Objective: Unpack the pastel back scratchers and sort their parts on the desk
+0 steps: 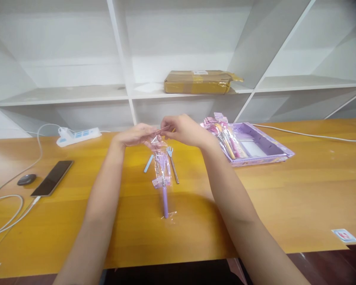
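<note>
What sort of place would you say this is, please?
It looks like an office-style workspace, though I cannot be certain: white cubby shelving rises behind a wooden desktop, on which a white power strip lies.

The bagged handle [165, 202] is purple, the tray [259, 160] lavender

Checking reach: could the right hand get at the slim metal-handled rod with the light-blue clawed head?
Probably yes: the rod lies uncovered near the right hand, with nothing seen between them, though that hand seems busy at the clear plastic wrapper.
</note>
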A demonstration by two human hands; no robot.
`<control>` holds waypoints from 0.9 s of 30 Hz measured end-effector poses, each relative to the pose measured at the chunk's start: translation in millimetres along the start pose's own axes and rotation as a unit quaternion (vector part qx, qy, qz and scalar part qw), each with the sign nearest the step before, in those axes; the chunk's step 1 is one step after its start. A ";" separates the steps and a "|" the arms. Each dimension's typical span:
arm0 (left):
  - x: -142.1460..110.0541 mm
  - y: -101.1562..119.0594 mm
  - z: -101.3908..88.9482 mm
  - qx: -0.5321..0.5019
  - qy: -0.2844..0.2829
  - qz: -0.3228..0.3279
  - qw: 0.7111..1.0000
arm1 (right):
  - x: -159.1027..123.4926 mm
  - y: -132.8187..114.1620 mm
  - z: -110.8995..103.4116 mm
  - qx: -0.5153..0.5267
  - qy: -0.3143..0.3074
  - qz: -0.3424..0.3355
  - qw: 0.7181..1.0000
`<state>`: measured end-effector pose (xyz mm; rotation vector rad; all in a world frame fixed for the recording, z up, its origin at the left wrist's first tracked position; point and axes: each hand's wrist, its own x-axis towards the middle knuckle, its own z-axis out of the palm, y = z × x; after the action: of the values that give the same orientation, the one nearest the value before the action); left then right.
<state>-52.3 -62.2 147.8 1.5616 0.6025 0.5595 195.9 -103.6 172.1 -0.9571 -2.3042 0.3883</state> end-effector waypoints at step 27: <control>-5.6 7.2 -2.5 0.043 0.005 -0.022 0.999 | 0.3 1.6 -7.5 -0.003 0.027 -0.017 0.999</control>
<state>-57.8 -64.5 155.1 1.6236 0.6731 0.5141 201.4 -102.0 177.3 -0.9193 -2.2710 0.3378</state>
